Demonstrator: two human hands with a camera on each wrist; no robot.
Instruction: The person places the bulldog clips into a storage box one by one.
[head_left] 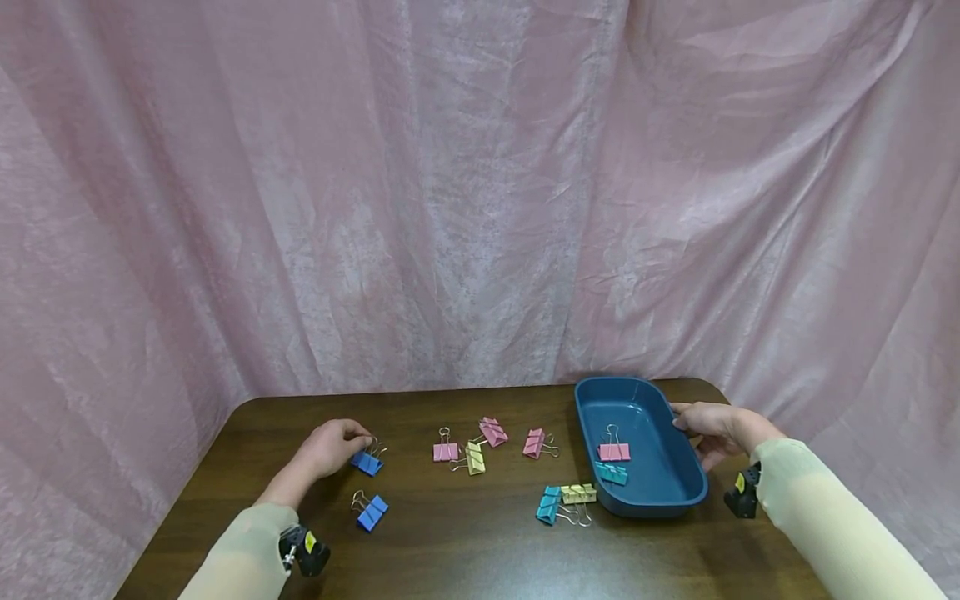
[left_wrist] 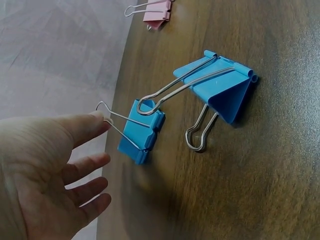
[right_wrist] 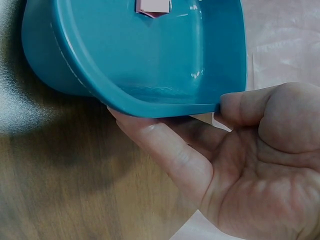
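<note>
On the left of the table, my left hand (head_left: 335, 447) pinches a wire handle of a blue binder clip (left_wrist: 141, 131) between thumb and forefinger. A second blue binder clip (head_left: 371, 513) lies nearer to me, its wire handles pointing left. Over on the right, my right hand (head_left: 716, 429) grips the side of a blue tray (head_left: 678, 467); in the right wrist view the thumb is at the rim and the fingers reach underneath. Inside the tray are a pink binder clip (head_left: 614, 452) and a teal binder clip (head_left: 611, 473).
Mid-table lie pink binder clips (head_left: 446, 452) and a yellow binder clip (head_left: 476, 458). Another pink clip (head_left: 534, 443) is left of the tray. By the tray's near left corner are a teal clip (head_left: 548, 505) and a yellow clip (head_left: 578, 494). A pink curtain (head_left: 450, 208) hangs behind.
</note>
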